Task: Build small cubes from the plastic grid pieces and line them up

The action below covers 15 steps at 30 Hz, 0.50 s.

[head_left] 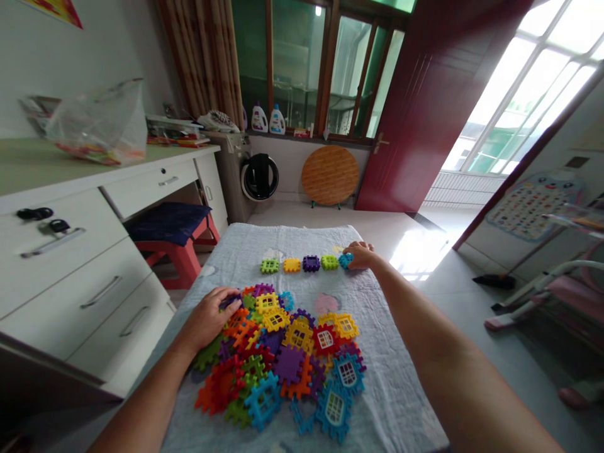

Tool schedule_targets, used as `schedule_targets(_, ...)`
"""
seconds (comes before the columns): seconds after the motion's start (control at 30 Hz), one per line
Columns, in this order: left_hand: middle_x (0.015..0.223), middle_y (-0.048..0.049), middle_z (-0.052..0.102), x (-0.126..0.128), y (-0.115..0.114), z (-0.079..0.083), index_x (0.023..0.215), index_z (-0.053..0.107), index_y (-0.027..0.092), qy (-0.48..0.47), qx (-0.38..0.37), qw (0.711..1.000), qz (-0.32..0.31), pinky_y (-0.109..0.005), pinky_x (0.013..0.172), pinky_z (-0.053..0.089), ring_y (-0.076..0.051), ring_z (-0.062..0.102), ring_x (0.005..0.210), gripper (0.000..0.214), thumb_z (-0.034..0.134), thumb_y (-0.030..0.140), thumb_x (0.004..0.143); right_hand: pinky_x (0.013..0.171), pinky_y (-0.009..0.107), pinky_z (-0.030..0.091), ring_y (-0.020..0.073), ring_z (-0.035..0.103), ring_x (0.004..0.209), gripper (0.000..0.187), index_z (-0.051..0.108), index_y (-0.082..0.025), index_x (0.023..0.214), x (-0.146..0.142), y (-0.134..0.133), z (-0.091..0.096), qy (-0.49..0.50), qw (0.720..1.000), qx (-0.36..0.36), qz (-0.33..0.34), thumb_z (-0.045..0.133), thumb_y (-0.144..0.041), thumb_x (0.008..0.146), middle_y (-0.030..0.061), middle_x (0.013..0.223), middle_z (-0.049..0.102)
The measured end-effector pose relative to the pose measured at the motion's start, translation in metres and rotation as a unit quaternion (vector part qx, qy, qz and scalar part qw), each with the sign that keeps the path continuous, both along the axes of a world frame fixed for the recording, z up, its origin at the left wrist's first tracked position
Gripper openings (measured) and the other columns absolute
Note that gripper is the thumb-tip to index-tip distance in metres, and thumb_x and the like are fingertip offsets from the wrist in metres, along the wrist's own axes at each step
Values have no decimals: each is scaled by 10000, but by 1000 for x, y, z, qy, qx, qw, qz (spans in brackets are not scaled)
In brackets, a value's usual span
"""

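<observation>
A row of square interlocking building blocks runs across the far part of the cloth: a green block [270, 266], a yellow block [291, 265], a dark purple block [311, 263] and another green block [329, 262]. At its right end, my right hand [360, 255] has its fingers closed on a blue block [345, 260]. Nearer to me lies a heap of loose building pieces [289, 365] in mixed colours, some with window grids. My left hand [210, 318] is at the heap's far left edge, thumb and fingers around a purple block [230, 301], partly hidden.
A pale patterned cloth [377, 377] covers the table. To the left are a white desk [94, 207] with drawers and a red stool [184, 258] with a dark cushion. Beyond stand a washing machine [236, 182], a round wooden board [330, 175] and a red door [425, 113].
</observation>
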<state>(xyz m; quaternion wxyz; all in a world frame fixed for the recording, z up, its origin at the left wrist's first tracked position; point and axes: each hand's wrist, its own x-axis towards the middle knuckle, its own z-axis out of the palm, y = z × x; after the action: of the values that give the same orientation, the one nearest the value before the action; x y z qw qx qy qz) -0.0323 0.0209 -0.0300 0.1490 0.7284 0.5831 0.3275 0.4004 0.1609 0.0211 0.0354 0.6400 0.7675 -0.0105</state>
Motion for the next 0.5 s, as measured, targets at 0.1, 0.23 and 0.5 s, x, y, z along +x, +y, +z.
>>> schedule_targets(0.1, 1048, -75, 652, 0, 0, 0, 966, 632, 196, -1, -2, 1000, -1, -382, 946, 464, -236, 600, 1002, 353, 515, 486, 803, 977, 590, 218, 357, 367, 1204, 584, 617, -299, 1177, -2, -2, 1, -5, 1000, 1, -1, 674, -248, 598, 95, 1288, 504)
schedule_targets(0.23, 1040, -71, 654, 0, -1, 1, 961, 635, 196, -1, 1, 1000, -1, -378, 944, 466, -235, 604, 995, 347, 516, 481, 801, 984, 594, 212, 362, 373, 1198, 604, 608, -296, 1199, -4, -4, 3, -8, 1000, 1, -5, 673, -246, 601, 105, 1283, 506)
schedule_targets(0.5, 1032, -64, 658, 0, 0, 1, 962, 641, 200, 7, 5, 1000, -2, -368, 951, 460, -232, 603, 997, 345, 515, 476, 799, 1003, 505, 274, 334, 373, 1212, 662, 521, -268, 1303, -7, -25, 18, 58, 996, 70, 11, 643, -273, 653, 95, 1314, 485)
